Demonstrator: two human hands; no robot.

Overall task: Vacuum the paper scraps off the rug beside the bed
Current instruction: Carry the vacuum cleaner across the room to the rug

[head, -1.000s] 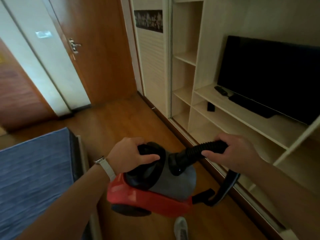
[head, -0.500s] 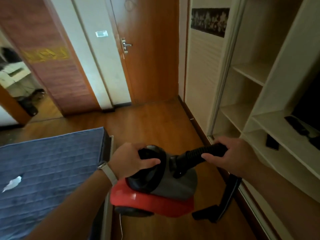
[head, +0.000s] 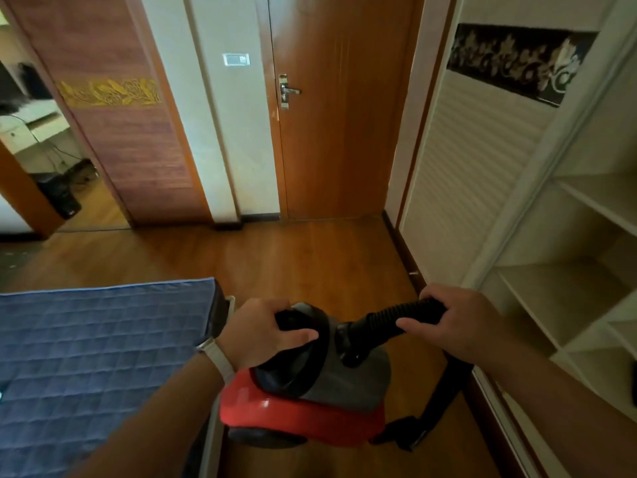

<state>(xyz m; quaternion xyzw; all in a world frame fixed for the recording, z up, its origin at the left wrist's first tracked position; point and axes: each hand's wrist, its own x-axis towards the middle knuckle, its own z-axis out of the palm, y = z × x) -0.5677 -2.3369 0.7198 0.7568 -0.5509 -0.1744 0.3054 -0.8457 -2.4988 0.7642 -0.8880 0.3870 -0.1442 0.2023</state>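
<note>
A red and grey canister vacuum (head: 310,405) hangs in front of me above the wooden floor. My left hand (head: 262,332) grips its black carry handle (head: 296,322) on top. My right hand (head: 451,322) grips the black ribbed hose (head: 389,315) where it leaves the body. The hose loops down on the right to a black floor nozzle (head: 403,432). The bed with its blue quilted mattress (head: 89,357) fills the lower left. No rug shows, and no paper scraps either.
A closed wooden door (head: 341,108) stands straight ahead across the wooden floor (head: 293,260). An open doorway (head: 41,160) to another room is at far left. Cream shelving and a slatted cabinet (head: 482,167) line the right wall.
My view has swung left: the television has left the frame, the closed door is now centred and the far-left doorway shows. Both hands keep their grip on the vacuum.
</note>
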